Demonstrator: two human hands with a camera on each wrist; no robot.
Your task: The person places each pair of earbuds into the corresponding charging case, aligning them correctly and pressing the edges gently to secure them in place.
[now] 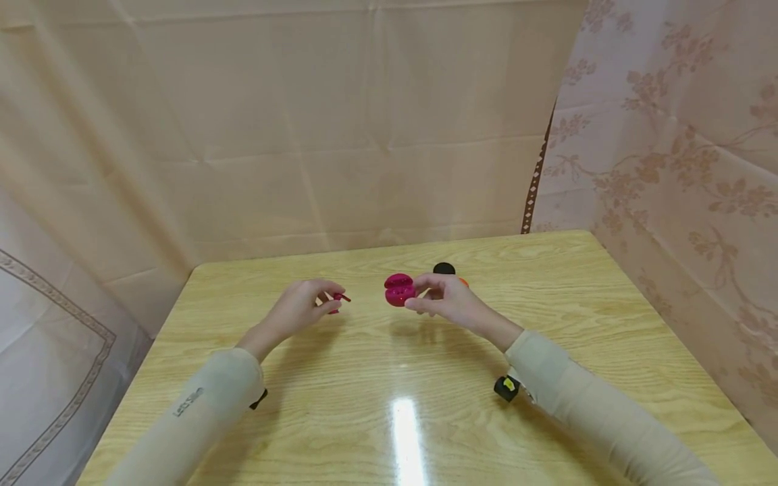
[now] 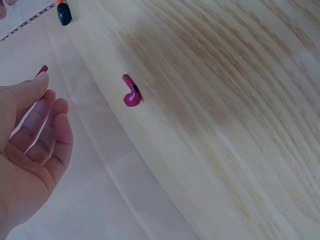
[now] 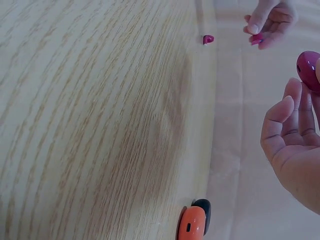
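Observation:
My left hand (image 1: pixel 298 307) is raised over the table and pinches a magenta earbud (image 1: pixel 343 297) between thumb and fingertips, its stem pointing out to the right. Lying on the wood beyond that hand is a second magenta earbud (image 2: pixel 131 95). A round magenta earbud case (image 1: pixel 399 291) is held by its right edge between the thumb and fingers of my right hand (image 1: pixel 452 302). Its lid stands up, and the inside faces me. In the right wrist view, the case's glossy outer shell (image 3: pixel 309 70) shows at the right edge.
Behind my right hand, a black case (image 1: pixel 444 268) and an orange case (image 3: pixel 192 222) sit side by side near the table's far edge. The wood-grain table (image 1: pixel 377 385) ends at a hanging beige cloth (image 1: pixel 340 135). A flowered cloth (image 1: pixel 687 169) hangs at the right.

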